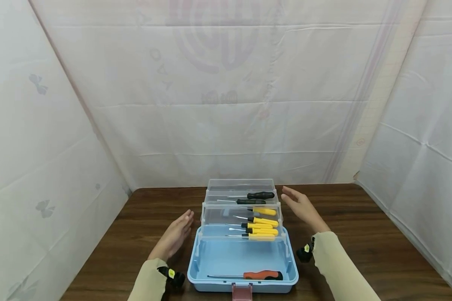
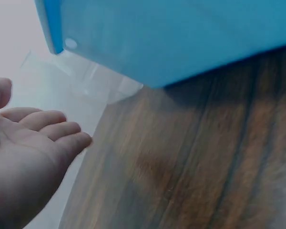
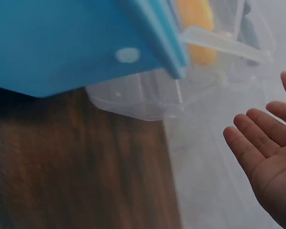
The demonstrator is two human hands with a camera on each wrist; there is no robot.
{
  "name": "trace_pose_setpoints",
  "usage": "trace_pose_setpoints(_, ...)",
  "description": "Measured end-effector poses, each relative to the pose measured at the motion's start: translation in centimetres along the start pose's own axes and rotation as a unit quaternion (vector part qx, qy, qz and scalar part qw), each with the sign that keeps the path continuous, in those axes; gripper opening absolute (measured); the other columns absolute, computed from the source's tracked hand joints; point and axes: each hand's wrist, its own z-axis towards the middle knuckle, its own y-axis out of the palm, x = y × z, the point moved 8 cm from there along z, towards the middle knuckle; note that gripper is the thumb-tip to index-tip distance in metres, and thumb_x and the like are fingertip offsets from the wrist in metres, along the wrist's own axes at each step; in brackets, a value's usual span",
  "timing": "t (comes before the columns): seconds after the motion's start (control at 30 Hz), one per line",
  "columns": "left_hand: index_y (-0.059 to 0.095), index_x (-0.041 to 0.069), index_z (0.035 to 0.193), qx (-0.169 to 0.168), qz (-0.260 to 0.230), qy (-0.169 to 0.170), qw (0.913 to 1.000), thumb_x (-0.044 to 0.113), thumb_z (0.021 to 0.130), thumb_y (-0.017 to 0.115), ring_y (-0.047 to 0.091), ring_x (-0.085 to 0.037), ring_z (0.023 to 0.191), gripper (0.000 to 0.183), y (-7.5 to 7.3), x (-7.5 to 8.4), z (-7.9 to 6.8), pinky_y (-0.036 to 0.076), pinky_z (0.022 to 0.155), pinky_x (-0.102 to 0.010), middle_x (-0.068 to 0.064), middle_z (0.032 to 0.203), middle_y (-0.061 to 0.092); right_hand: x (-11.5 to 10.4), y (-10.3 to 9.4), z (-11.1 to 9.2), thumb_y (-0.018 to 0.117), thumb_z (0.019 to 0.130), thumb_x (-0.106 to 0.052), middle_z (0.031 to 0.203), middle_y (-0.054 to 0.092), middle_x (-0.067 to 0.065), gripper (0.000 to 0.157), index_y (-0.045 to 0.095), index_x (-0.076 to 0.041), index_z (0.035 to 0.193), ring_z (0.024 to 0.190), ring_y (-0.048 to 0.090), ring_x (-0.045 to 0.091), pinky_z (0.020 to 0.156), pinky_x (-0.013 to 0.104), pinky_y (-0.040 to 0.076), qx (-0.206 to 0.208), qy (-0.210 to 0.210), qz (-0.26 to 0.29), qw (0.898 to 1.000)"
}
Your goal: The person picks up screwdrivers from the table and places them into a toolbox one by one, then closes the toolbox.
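Note:
A light blue toolbox (image 1: 245, 255) stands unfolded on the table, its clear trays (image 1: 218, 215) raised at the back. In the trays lie several yellow-handled screwdrivers (image 1: 263, 225) and two with black handles (image 1: 260, 195). An orange-and-black screwdriver (image 1: 261, 275) rests along the front of the blue base. My left hand (image 1: 175, 234) is held beside the box's left side, fingers straight and nothing in it. On the other side my right hand (image 1: 301, 207), also holding nothing, is near the trays' right edge with its fingers extended. Both wrist views show the palms apart from the box.
A pink latch (image 1: 242, 292) hangs at the box's front. The dark wooden table (image 1: 147, 221) ends at a white sheet wall (image 1: 229, 138) behind the box. More white sheeting (image 1: 429, 167) closes off the left and right sides.

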Motion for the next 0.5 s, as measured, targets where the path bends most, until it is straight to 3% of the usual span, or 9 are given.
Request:
trace_pose_setpoints(0.1, 0.0, -0.001, 0.153, -0.004, -0.014, 0.01, 0.9998, 0.026, 0.107, 0.024, 0.0, -0.041, 0.147, 0.058, -0.3, -0.1, 0.8, 0.004, 0.118, -0.056, -0.022, 0.16, 0.004, 1.5, 0.7, 0.1, 0.039, 0.102, -0.046, 0.157, 0.024, 0.02, 0.067, 0.02, -0.007, 0.153, 0.137, 0.035, 0.043, 0.11, 0.057, 0.032, -0.031, 0.039, 0.034, 0.998)
trace_pose_setpoints(0.27, -0.003, 0.0, 0.153, -0.018, -0.021, 0.019, 0.9994, 0.028, 0.107, 0.024, -0.004, -0.039, 0.147, 0.06, -0.4, -0.2, 1.9, 0.001, 0.119, -0.055, -0.021, 0.161, -0.001, 3.7, 2.0, 0.1, 0.031, 0.102, -0.051, 0.161, 0.009, 0.016, 0.072, 0.006, -0.01, 0.155, 0.144, 0.021, 0.04, 0.115, 0.053, 0.025, -0.082, 0.096, 0.109, 0.986)
trace_pose_setpoints(0.5, -0.002, 0.0, 0.153, -0.042, 0.005, 0.001, 0.9991, 0.027, 0.107, 0.027, -0.002, -0.039, 0.147, 0.061, 0.4, -0.1, 3.3, 0.005, 0.119, -0.053, -0.02, 0.161, -0.003, 4.9, 3.4, -0.2, 0.025, 0.103, -0.05, 0.161, -0.001, 0.019, 0.073, -0.001, -0.005, 0.154, 0.146, 0.01, 0.04, 0.115, 0.055, 0.021, -0.131, 0.096, 0.127, 0.979)
